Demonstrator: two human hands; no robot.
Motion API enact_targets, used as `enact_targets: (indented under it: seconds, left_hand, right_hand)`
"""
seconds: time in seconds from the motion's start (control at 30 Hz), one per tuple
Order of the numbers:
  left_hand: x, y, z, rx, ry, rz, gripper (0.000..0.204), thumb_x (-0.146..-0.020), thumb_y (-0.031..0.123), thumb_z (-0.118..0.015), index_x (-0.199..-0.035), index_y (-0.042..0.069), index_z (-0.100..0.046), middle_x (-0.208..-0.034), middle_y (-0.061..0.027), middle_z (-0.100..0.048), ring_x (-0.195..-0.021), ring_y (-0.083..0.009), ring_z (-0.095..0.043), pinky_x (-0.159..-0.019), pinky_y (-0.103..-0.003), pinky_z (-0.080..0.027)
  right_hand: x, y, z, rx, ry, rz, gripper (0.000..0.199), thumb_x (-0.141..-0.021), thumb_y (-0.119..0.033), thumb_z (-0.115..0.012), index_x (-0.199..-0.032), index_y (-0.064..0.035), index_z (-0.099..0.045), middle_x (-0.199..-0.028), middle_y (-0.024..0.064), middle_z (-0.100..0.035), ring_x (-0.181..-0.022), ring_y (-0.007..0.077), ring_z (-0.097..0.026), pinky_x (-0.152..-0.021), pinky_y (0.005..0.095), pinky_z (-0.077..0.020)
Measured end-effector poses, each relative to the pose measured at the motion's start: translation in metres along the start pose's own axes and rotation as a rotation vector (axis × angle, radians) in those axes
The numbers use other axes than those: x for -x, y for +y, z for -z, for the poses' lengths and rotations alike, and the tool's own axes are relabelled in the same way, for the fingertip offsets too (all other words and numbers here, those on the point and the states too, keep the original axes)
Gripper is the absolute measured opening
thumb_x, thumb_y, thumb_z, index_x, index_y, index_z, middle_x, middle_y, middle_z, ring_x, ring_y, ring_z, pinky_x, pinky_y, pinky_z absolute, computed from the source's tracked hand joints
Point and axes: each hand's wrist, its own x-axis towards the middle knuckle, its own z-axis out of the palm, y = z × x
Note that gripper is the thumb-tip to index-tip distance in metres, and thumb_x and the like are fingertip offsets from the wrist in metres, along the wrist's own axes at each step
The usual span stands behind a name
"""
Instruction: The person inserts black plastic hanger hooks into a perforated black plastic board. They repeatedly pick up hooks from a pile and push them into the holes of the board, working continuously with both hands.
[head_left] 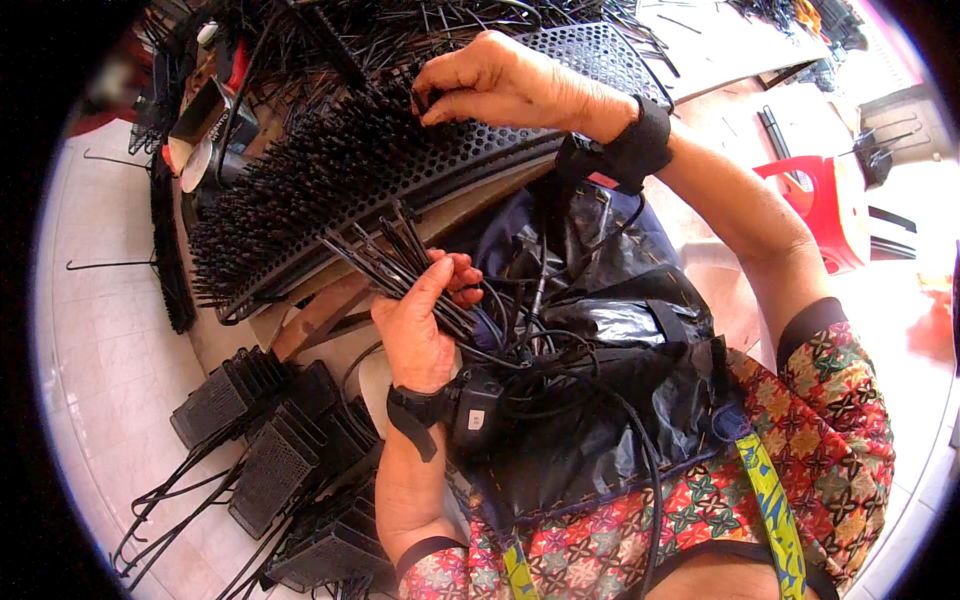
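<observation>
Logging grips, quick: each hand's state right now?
Left hand: closed, holding black rods.
Right hand: fingers curled, above the rack; can't tell if holding anything.

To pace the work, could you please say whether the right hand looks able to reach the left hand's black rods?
Likely yes: the rods jut uncovered from the left hand, and the right hand is close by.

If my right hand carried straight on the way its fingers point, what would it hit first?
The right hand would likely meet the dense black bristles on the perforated black panel; its fingertips look close already, but depth leaves contact unclear.
</observation>
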Motion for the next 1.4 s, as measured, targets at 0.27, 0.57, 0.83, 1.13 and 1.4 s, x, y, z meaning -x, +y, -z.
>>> enact_targets:
  seconds: [0.27,0.57,0.83,1.13,1.4]
  left_hand:
    - [0.000,0.000,0.000,0.001,-0.018,0.014,0.016,-0.080,0.006,-0.059,-0.093,-0.002,-0.056,-0.084,-0.0145,-0.063,-0.071,-0.0228,-0.063,-0.059,-0.032,-0.053]
    - [0.000,-0.001,0.001,-0.012,-0.032,0.018,0.015,-0.080,0.006,-0.059,-0.092,-0.001,-0.057,-0.082,-0.0132,-0.063,-0.070,-0.0221,-0.063,-0.057,-0.031,-0.053]
    - [0.001,-0.001,0.002,-0.003,-0.028,0.013,0.014,-0.079,0.006,-0.060,-0.091,-0.001,-0.057,-0.081,-0.0124,-0.063,-0.069,-0.0209,-0.063,-0.056,-0.030,-0.053]
    - [0.001,0.000,-0.001,-0.021,-0.020,0.024,0.014,-0.079,0.006,-0.060,-0.090,-0.002,-0.057,-0.079,-0.0132,-0.063,-0.066,-0.0204,-0.063,-0.055,-0.030,-0.052]
    - [0.000,0.000,0.001,0.019,-0.025,0.013,0.013,-0.078,0.005,-0.061,-0.087,-0.004,-0.059,-0.077,-0.0134,-0.063,-0.064,-0.0198,-0.062,-0.055,-0.030,-0.052]
  right_hand:
    - [0.000,0.007,0.003,-0.220,0.010,-0.195,0.019,-0.081,-0.013,-0.062,-0.092,0.0014,-0.059,-0.071,0.0103,-0.061,-0.064,0.0133,-0.060,-0.057,0.0250,-0.0474]
    - [-0.001,-0.009,-0.026,0.045,0.127,-0.029,0.016,-0.076,-0.012,-0.064,-0.087,-0.0004,-0.059,-0.065,0.0146,-0.058,-0.056,0.0234,-0.058,-0.052,0.0303,-0.0446]
    - [0.001,-0.007,-0.032,0.133,0.197,-0.212,0.017,-0.074,-0.013,-0.064,-0.084,0.0000,-0.059,-0.060,0.0118,-0.055,-0.049,0.0183,-0.049,-0.048,0.0291,-0.0417]
    - [0.006,-0.015,-0.040,0.109,0.382,-0.282,0.018,-0.067,-0.014,-0.062,-0.068,0.0009,-0.051,-0.055,0.0196,-0.050,-0.056,0.0374,-0.054,-0.049,0.0396,-0.0427]
    - [0.000,-0.010,-0.035,0.101,0.282,-0.248,0.018,-0.066,-0.013,-0.059,-0.065,0.0018,-0.049,-0.053,0.0199,-0.047,-0.053,0.0373,-0.052,-0.048,0.0392,-0.0414]
